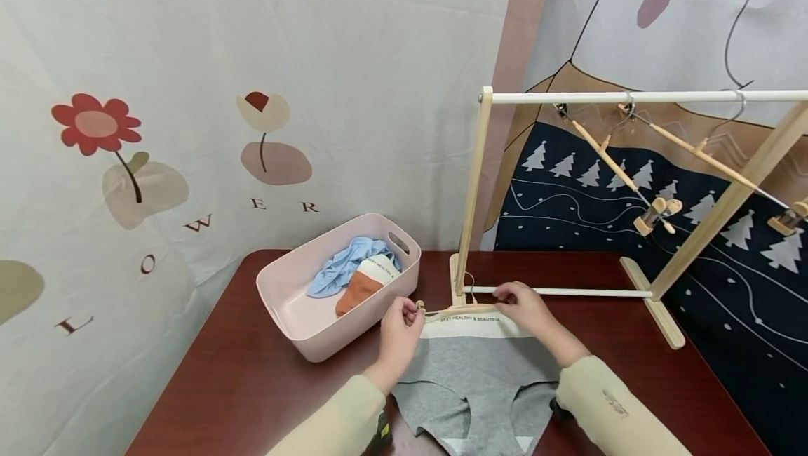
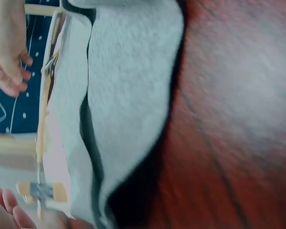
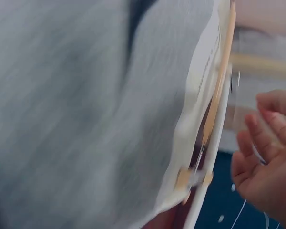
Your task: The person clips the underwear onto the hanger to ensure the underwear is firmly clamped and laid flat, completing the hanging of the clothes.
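Observation:
Grey briefs (image 1: 470, 354) with a cream lettered waistband hang along a wooden clip hanger (image 1: 475, 309). In the right wrist view, one wooden clip (image 3: 183, 179) sits on the waistband near the hanger's end. My left hand (image 1: 402, 333) pinches the hanger's left end beside the other clip (image 2: 40, 191); whether that clip bites the cloth I cannot tell. Beside the hanger's right part is my right hand (image 1: 520, 305); the right wrist view shows its fingers (image 3: 260, 138) loosely bent, apart from the hanger, with nothing in them.
A pink basket (image 1: 284, 287) at the left holds light blue cloth (image 1: 341, 266) and an orange-and-cream garment (image 1: 362, 287). Behind the hands stands a wooden rack (image 1: 470, 196) with a white top rail. Two clip hangers (image 1: 602, 151) hang from it. Everything stands on a dark red table (image 1: 208, 372).

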The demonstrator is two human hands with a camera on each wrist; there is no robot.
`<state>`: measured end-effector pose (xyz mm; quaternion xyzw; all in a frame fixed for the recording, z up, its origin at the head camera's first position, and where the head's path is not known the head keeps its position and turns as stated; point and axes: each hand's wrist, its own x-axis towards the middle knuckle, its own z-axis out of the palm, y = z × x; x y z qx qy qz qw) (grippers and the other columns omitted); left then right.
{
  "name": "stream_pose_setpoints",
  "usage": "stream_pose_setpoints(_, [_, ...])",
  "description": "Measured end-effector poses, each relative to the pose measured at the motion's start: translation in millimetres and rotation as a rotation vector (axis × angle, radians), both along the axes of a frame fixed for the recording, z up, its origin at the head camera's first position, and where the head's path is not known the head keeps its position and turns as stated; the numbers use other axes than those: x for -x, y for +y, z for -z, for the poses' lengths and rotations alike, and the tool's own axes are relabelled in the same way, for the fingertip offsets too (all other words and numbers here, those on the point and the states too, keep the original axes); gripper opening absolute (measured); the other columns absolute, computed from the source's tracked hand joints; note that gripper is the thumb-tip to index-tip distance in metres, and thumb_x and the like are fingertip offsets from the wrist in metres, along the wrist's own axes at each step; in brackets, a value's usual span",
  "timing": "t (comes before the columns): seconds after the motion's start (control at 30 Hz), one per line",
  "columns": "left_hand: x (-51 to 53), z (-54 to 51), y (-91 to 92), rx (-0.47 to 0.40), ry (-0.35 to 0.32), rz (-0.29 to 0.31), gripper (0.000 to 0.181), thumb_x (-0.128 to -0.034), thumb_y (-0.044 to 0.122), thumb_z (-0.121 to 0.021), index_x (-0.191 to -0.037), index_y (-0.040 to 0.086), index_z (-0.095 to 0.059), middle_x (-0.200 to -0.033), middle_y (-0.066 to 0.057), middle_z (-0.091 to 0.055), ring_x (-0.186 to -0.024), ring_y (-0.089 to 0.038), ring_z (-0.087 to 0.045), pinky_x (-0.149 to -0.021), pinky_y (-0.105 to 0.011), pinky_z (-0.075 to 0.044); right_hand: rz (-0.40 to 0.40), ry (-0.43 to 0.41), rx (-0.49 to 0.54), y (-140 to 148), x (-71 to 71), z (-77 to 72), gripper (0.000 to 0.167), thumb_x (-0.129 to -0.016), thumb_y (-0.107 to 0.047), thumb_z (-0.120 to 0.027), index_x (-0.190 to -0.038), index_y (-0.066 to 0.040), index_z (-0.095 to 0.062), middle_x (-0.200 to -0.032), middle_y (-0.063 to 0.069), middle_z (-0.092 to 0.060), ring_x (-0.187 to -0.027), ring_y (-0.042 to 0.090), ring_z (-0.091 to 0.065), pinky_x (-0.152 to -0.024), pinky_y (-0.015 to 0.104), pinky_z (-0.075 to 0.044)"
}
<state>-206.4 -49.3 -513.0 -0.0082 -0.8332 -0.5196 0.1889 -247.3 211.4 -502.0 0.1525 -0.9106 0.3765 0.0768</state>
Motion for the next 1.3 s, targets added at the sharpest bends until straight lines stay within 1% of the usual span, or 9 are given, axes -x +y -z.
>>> stream_pose_setpoints(0.2, [1.2, -10.2, 27.5, 0.160, -0.006, 0.182, 0.013, -0.0819, 0.009, -0.066, -0.093, 0.011, -0.059, -0.085, -0.002, -0.057, -0.078, -0.016, -0.056, -0.069, -0.022, -0.045, 0.198, -0.292, -0.091, 41.8, -21.4, -3.0, 0.023, -0.085, -0.011, -0.061, -0.102, 0.004, -0.057, -0.088, 0.011, -0.054, -0.076, 0.019, -0.048, -0.064, 0.031, -0.039])
stream_pose_setpoints(0.37, [8.3, -16.8, 50.9, 0.343, 0.021, 0.310, 0.021, -0.0830, 0.010, -0.064, -0.104, 0.011, -0.064, -0.096, -0.001, -0.060, -0.089, -0.017, -0.059, -0.078, -0.026, -0.048, 0.294, -0.465, -0.136, 60.7, -28.8, 0.4, 0.034, -0.088, -0.017, -0.059, -0.105, 0.010, -0.050, -0.094, 0.024, -0.052, -0.075, 0.026, -0.053, -0.061, 0.035, -0.045])
stream_pose_setpoints(0.57, [22.9, -21.0, 76.0, 0.590, 0.006, 0.429, 0.030, -0.0870, 0.011, -0.060, -0.117, 0.011, -0.064, -0.117, -0.004, -0.062, -0.111, -0.022, -0.057, -0.090, -0.034, -0.048, 0.331, -0.524, -0.170, 63.9, -23.2, 7.5, 0.041, -0.090, -0.023, -0.056, -0.107, 0.014, -0.052, -0.101, 0.030, -0.058, -0.077, 0.028, -0.059, -0.061, 0.037, -0.050])
stream_pose_setpoints(0.7, [34.4, -14.0, 89.2, 0.835, 0.045, 0.442, 0.035, -0.0885, 0.012, -0.060, -0.124, 0.011, -0.061, -0.125, -0.005, -0.060, -0.118, -0.022, -0.054, -0.097, -0.036, -0.045, 0.319, -0.541, -0.214, 57.4, -18.5, 5.2, 0.038, -0.092, -0.025, -0.056, -0.098, 0.013, -0.055, -0.090, 0.024, -0.058, -0.074, 0.027, -0.057, -0.059, 0.037, -0.050])
stream_pose_setpoints(0.87, [41.0, -9.7, 102.4, 1.092, 0.056, 0.466, 0.038, -0.0951, 0.012, -0.052, -0.133, 0.011, -0.054, -0.135, -0.004, -0.054, -0.128, -0.020, -0.047, -0.106, -0.035, -0.037, 0.327, -0.612, -0.239, 53.7, -11.5, 4.8, 0.050, -0.093, -0.027, -0.056, -0.113, 0.019, -0.051, -0.099, 0.030, -0.059, -0.079, 0.031, -0.061, -0.061, 0.040, -0.054])
stream_pose_setpoints(1.0, [42.9, -10.4, 110.7, 1.142, -0.058, 0.510, 0.042, -0.0990, 0.012, -0.046, -0.141, 0.012, -0.044, -0.145, -0.005, -0.044, -0.134, -0.021, -0.041, -0.108, -0.036, -0.036, 0.334, -0.637, -0.224, 54.6, -8.5, 5.1, 0.040, -0.094, -0.021, -0.054, -0.109, 0.016, -0.054, -0.092, 0.024, -0.058, -0.079, 0.030, -0.061, -0.062, 0.040, -0.055])
stream_pose_setpoints(1.1, [44.7, -8.8, 115.0, 1.147, -0.112, 0.515, 0.044, -0.0991, 0.012, -0.045, -0.143, 0.012, -0.042, -0.145, -0.005, -0.044, -0.134, -0.022, -0.041, -0.108, -0.039, -0.036, 0.340, -0.636, -0.212, 55.8, -7.4, 5.7, 0.025, -0.093, -0.017, -0.054, -0.087, 0.007, -0.056, -0.074, 0.012, -0.051, -0.069, 0.024, -0.058, -0.060, 0.038, -0.055])
stream_pose_setpoints(1.2, [46.0, -5.7, 118.5, 1.178, -0.106, 0.478, 0.042, -0.0982, 0.012, -0.047, -0.140, 0.013, -0.045, -0.138, -0.004, -0.052, -0.128, -0.021, -0.047, -0.105, -0.038, -0.039, 0.352, -0.635, -0.211, 58.2, -7.2, 7.5, 0.026, -0.093, -0.015, -0.054, -0.070, -0.004, -0.048, -0.064, 0.005, -0.041, -0.061, 0.018, -0.052, -0.056, 0.035, -0.054])
stream_pose_setpoints(1.3, [45.7, -2.9, 121.8, 1.215, -0.072, 0.431, 0.037, -0.0965, 0.013, -0.051, -0.134, 0.015, -0.053, -0.128, -0.001, -0.059, -0.118, -0.019, -0.055, -0.099, -0.036, -0.044, 0.356, -0.634, -0.224, 62.9, -8.4, 10.5, 0.028, -0.092, -0.013, -0.054, -0.066, -0.008, -0.043, -0.065, 0.005, -0.041, -0.060, 0.017, -0.051, -0.053, 0.032, -0.053])
